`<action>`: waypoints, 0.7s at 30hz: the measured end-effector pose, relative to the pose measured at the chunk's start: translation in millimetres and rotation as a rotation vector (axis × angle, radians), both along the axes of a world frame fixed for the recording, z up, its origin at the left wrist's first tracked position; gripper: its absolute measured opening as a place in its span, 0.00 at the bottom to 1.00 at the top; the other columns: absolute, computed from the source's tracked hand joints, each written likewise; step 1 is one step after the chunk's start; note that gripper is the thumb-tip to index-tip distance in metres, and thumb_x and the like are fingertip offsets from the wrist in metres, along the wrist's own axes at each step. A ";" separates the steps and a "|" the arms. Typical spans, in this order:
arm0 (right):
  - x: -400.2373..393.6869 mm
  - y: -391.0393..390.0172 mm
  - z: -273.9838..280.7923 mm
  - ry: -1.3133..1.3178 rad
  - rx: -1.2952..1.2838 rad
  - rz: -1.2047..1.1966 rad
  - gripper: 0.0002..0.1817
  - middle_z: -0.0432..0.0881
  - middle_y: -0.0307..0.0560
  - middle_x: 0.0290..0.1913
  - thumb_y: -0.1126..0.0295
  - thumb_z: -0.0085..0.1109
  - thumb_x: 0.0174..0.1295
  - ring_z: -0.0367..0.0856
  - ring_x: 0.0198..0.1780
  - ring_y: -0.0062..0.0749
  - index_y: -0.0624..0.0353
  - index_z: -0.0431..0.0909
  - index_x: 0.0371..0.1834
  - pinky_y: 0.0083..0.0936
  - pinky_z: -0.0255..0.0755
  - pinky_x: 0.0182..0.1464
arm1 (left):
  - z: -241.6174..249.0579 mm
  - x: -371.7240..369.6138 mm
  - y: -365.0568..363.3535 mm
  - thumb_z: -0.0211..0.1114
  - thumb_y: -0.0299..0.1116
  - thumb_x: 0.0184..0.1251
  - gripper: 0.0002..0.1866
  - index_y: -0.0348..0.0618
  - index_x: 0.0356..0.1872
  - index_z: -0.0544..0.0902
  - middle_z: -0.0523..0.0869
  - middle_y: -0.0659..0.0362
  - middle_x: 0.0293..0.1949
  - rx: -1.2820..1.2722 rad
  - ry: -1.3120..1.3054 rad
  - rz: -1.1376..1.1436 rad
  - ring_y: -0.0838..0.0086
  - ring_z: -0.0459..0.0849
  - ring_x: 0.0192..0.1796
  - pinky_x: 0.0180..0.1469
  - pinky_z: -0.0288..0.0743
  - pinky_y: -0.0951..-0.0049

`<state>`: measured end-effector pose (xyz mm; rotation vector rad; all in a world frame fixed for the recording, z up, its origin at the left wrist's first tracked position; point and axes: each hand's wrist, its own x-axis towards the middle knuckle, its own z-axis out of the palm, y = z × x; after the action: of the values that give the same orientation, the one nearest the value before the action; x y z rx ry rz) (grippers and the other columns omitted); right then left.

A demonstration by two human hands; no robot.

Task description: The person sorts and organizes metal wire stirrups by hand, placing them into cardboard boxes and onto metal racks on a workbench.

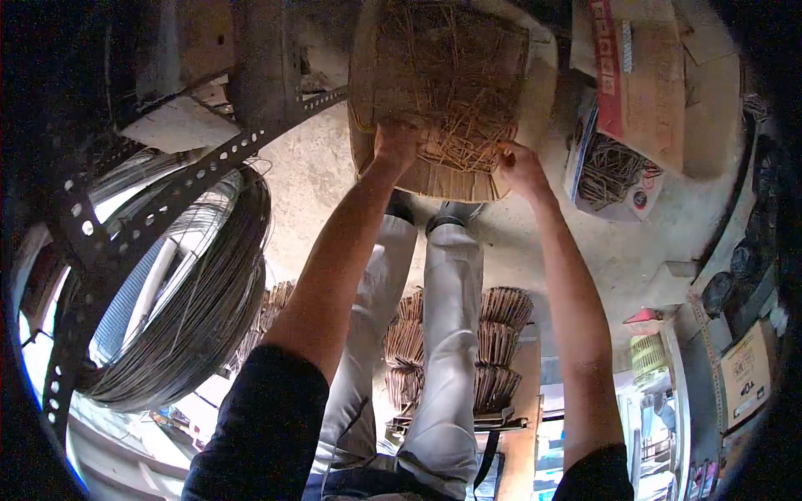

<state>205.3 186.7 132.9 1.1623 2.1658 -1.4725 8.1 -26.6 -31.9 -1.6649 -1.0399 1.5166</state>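
In front of me is an open cardboard box (539, 63) holding a tangled heap of thin, rust-brown wire-like pieces (472, 138). At the near left of the heap is my left hand (396, 144), its fingers curled in and their tips hidden in shadow; what it grips cannot be made out. My right hand (523, 171) is at the near right side of the box, thumb and fingertips pinched together at the edge of the heap. Thin brown pieces seem to lie between those fingertips.
A big coil of wire (188, 309) hangs at the left beside a perforated metal frame (159, 213). Tied brown bundles (501, 342) stand around my legs. To the right, a smaller box (614, 171) contains dark wire pieces, near a flattened carton (647, 92).
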 end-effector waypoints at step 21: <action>-4.3 2.3 66.4 0.093 -0.716 -0.985 0.18 0.76 0.44 0.42 0.64 0.51 0.61 0.74 0.44 0.30 0.56 0.67 0.53 0.26 0.70 0.46 | 221.9 29.1 71.1 0.57 0.54 0.56 0.25 0.45 0.46 0.74 0.77 0.50 0.44 0.326 -2.044 1.101 0.57 0.73 0.52 0.55 0.61 0.54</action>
<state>200.9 189.0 199.4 1.9312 0.8350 -2.3872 37.2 44.5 190.0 -2.0734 -3.1784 -0.8163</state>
